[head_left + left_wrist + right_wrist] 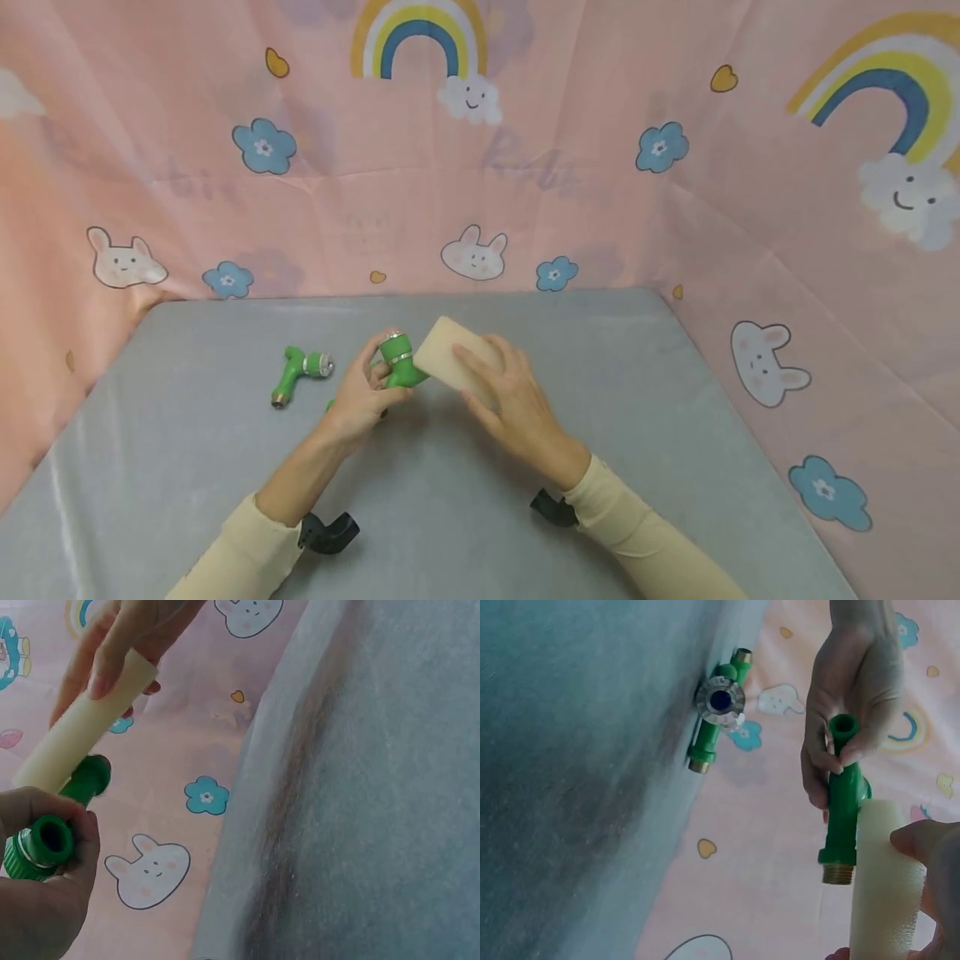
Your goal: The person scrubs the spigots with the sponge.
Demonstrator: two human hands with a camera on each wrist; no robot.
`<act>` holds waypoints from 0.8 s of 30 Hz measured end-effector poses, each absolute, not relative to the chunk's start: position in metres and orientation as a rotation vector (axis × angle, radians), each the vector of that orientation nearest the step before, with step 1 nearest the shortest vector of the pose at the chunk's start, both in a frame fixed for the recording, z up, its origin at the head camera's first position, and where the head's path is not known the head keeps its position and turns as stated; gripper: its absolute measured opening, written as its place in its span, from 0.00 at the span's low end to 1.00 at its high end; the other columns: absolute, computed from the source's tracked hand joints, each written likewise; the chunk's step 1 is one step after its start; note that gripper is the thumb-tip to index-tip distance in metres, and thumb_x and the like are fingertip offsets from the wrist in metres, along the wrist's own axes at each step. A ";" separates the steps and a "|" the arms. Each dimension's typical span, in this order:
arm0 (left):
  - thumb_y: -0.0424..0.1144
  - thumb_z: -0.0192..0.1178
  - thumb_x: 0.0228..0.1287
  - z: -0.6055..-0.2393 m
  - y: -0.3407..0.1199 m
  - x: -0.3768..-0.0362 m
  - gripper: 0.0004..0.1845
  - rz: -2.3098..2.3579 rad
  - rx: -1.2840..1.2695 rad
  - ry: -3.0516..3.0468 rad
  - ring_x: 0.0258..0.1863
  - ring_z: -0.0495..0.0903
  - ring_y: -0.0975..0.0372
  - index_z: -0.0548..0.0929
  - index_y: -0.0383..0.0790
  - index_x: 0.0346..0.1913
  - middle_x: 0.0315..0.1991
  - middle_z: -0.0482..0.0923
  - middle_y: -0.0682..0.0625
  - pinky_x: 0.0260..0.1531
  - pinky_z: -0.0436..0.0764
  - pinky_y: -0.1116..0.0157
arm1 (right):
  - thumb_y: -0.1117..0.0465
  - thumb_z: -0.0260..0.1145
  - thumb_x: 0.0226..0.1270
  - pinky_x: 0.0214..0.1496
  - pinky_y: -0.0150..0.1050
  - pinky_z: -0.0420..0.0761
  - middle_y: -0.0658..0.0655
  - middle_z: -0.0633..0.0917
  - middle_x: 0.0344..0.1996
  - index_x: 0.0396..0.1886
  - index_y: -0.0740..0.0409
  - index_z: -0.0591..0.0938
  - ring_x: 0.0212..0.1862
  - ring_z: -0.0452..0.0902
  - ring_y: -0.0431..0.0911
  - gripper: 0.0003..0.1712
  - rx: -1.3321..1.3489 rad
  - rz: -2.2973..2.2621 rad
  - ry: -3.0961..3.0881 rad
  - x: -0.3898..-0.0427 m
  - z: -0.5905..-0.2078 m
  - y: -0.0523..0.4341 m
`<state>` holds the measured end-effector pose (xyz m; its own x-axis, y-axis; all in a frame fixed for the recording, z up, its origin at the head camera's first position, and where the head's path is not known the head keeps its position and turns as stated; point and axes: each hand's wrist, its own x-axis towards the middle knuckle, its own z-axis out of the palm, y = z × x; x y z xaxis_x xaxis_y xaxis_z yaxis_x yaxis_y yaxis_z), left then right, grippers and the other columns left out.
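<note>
My left hand (360, 400) grips a green pipe valve (401, 358) by its body, thumb on the near side. It has a ribbed green collar with silvery rings; the right wrist view shows its open green end and brass threaded end (838, 874). In my right hand (517, 404) is a cream sponge block (450, 354), pinched between thumb and fingers. The sponge's edge lies right at the side of the valve, overlapping it in the left wrist view. Part of the valve is hidden behind my left fingers.
A similar green valve (300, 371) lies on the grey-covered table (465, 517), left of my left hand. More green (330, 406) shows beneath that hand, mostly covered. Pink printed cloth (585, 208) stands behind and at both sides. Black mounts (328, 533) sit at both wrists.
</note>
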<state>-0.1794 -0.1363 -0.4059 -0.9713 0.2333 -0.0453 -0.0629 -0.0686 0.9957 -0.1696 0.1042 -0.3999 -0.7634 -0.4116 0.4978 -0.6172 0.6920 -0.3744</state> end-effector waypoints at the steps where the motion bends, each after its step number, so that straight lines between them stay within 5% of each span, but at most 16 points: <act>1: 0.19 0.58 0.61 -0.406 -0.137 -0.180 0.48 2.157 0.188 1.980 0.50 0.82 0.71 0.48 0.44 0.81 0.71 0.68 0.31 0.49 0.82 0.74 | 0.56 0.67 0.70 0.54 0.58 0.82 0.67 0.72 0.66 0.72 0.45 0.75 0.62 0.70 0.64 0.31 0.803 0.760 -2.528 -0.169 -0.399 0.104; 8: 0.26 0.61 0.68 -0.405 -0.136 -0.179 0.36 2.106 0.192 2.076 0.55 0.82 0.74 0.59 0.27 0.75 0.71 0.68 0.32 0.52 0.81 0.78 | 0.57 0.69 0.69 0.51 0.57 0.82 0.67 0.72 0.66 0.71 0.45 0.75 0.60 0.71 0.64 0.31 0.807 0.753 -2.533 -0.171 -0.397 0.108; 14: 0.28 0.61 0.69 -0.406 -0.134 -0.177 0.33 2.058 0.155 2.190 0.64 0.77 0.59 0.64 0.35 0.75 0.73 0.68 0.37 0.52 0.80 0.77 | 0.57 0.72 0.66 0.49 0.58 0.83 0.68 0.74 0.63 0.70 0.46 0.76 0.59 0.74 0.64 0.32 0.763 0.722 -2.534 -0.177 -0.392 0.119; 20: 0.29 0.63 0.68 -0.407 -0.135 -0.178 0.31 2.066 0.162 2.209 0.49 0.83 0.72 0.67 0.29 0.72 0.66 0.75 0.33 0.49 0.83 0.75 | 0.58 0.70 0.66 0.50 0.54 0.83 0.65 0.75 0.64 0.73 0.48 0.72 0.61 0.74 0.60 0.36 0.834 0.929 -2.487 -0.181 -0.387 0.126; 24: 0.31 0.64 0.69 -0.408 -0.134 -0.179 0.28 2.068 0.215 2.164 0.42 0.86 0.72 0.71 0.26 0.68 0.57 0.83 0.34 0.47 0.85 0.71 | 0.57 0.69 0.69 0.52 0.52 0.82 0.63 0.73 0.66 0.75 0.47 0.70 0.61 0.74 0.58 0.36 0.955 1.052 -2.465 -0.180 -0.387 0.124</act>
<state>-0.1788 -0.1341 -0.4075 -0.9800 0.1992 -0.0023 0.0068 0.0447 0.9990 -0.1799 0.1239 -0.3872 -0.7360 -0.4613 0.4955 -0.6769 0.5122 -0.5286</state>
